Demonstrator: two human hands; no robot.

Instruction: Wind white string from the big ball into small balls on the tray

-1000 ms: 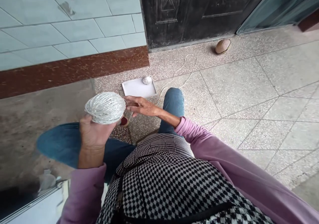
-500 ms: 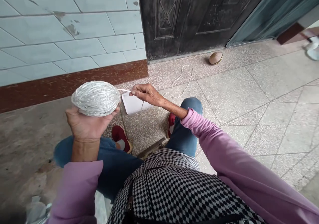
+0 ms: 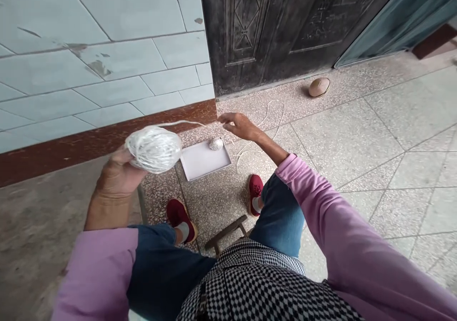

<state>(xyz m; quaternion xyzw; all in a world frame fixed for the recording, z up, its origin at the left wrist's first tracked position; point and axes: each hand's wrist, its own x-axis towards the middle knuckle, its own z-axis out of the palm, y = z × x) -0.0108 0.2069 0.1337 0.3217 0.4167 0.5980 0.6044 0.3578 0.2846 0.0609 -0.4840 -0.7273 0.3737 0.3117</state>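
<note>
My left hand point(image 3: 116, 175) is closed around a large ball of white string point(image 3: 154, 148), held up at chest height. A strand of that string point(image 3: 185, 122) runs from the ball to my right hand point(image 3: 240, 125), which pinches it out to the right. Below, on the floor, a small ball of white string point(image 3: 216, 144) rests in the far corner of a flat white tray point(image 3: 205, 161). More loose string point(image 3: 266, 121) trails across the floor tiles beyond my right hand.
My feet in red shoes point(image 3: 254, 193) rest on speckled floor tiles, with a low wooden stool point(image 3: 226, 233) under me. A tan rounded object point(image 3: 319, 86) lies by the dark door point(image 3: 285, 21). A tiled wall point(image 3: 89, 64) stands at left.
My right hand has moved away from the large ball, to the right and farther out, drawing the strand longer. The small ball on the tray has come back into view.
</note>
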